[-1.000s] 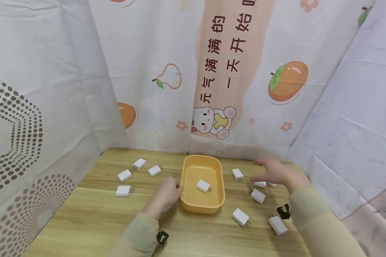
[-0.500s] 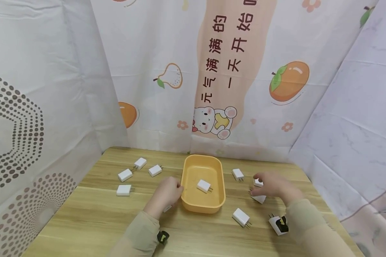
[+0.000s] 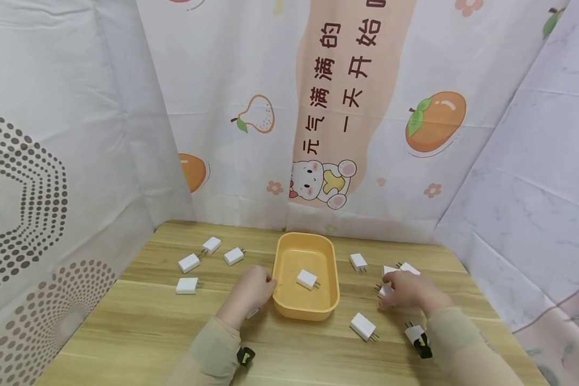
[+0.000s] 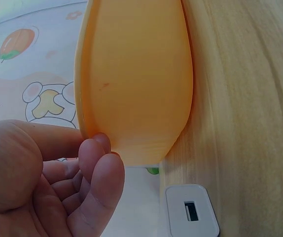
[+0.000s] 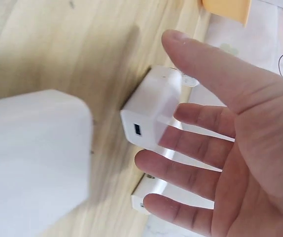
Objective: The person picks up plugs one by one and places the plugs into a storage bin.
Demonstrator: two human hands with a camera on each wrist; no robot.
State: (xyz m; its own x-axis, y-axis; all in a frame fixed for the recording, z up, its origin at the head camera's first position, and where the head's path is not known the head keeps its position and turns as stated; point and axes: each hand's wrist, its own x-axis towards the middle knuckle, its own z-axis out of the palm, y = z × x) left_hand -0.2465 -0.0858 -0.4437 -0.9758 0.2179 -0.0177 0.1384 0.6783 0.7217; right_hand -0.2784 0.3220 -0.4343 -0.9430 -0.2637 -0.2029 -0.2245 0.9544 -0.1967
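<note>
My left hand [image 3: 250, 289] pinches the left rim of a yellow plastic bin [image 3: 305, 313] between thumb and fingers. One white plug-in charger [image 3: 306, 279] lies inside this bin. Below the left hand another charger [image 4: 192, 210] sits on the table, mostly hidden in the head view. On the right side, my right hand [image 3: 409, 292] is low over a white charger [image 3: 384, 291]. In the right wrist view a charger [image 5: 149, 108] with a USB port lies between the spread thumb and the rather straight fingers; no firm grip shows.
Near the right hand are more chargers, one just behind it [image 3: 390, 270], one farther right [image 3: 409, 268], one by its wrist [image 3: 413, 333], one toward the front [image 3: 363, 326]. Several others, such as a charger [image 3: 187, 286], lie at left. Printed curtains [image 3: 241, 177] enclose the wooden table.
My right hand has come down and toward the front from above the far-right chargers to the nearer one. The left hand stays on the bin's rim.
</note>
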